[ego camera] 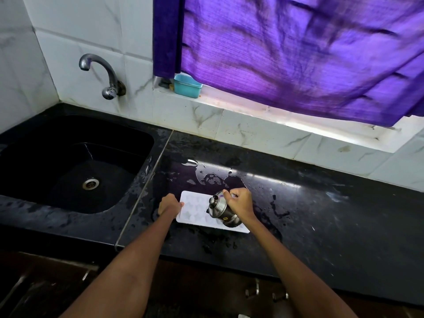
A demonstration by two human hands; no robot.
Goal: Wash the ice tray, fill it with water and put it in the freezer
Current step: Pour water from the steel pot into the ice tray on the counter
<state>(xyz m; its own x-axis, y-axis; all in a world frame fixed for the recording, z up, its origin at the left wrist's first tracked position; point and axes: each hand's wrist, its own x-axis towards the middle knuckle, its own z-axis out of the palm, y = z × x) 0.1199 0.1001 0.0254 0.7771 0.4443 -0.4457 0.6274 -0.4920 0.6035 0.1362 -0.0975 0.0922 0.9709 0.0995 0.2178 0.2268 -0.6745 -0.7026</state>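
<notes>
A white ice tray [195, 208] with star-shaped cells lies flat on the wet black counter [321, 214], right of the sink. My left hand [169, 204] grips the tray's left edge. My right hand [241, 204] holds a small steel jug [221, 211] with a lid, tilted to the left over the tray's right half. The jug hides part of the tray. I cannot tell whether the cells hold water.
A black sink [75, 166] with a steel drain sits at the left, under a wall tap [101, 72]. A water puddle [211, 175] lies behind the tray. A teal box [187, 86] stands on the window sill below a purple curtain [298, 53].
</notes>
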